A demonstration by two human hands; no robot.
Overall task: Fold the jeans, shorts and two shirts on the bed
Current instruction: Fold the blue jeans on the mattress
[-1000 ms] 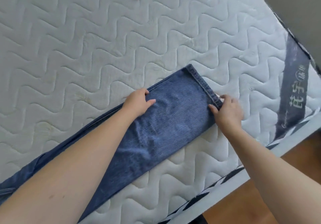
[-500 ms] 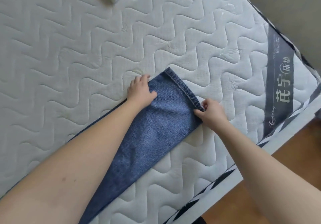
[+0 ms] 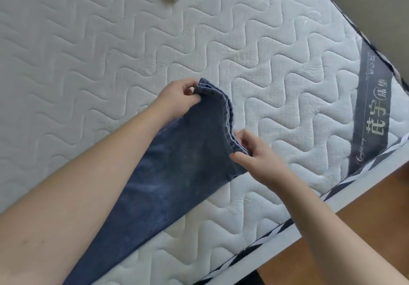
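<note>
Two hands are working here: we are pinching the jeans (image 3: 177, 174) hem, left hand (image 3: 177, 95) at one corner, right hand (image 3: 254, 154) at the other, above the bare mattress (image 3: 88, 52).

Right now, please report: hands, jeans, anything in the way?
Left hand and right hand each pinch a hem corner of the blue denim jeans. Hem lifted off white quilted mattress. Nothing blocking.
</note>
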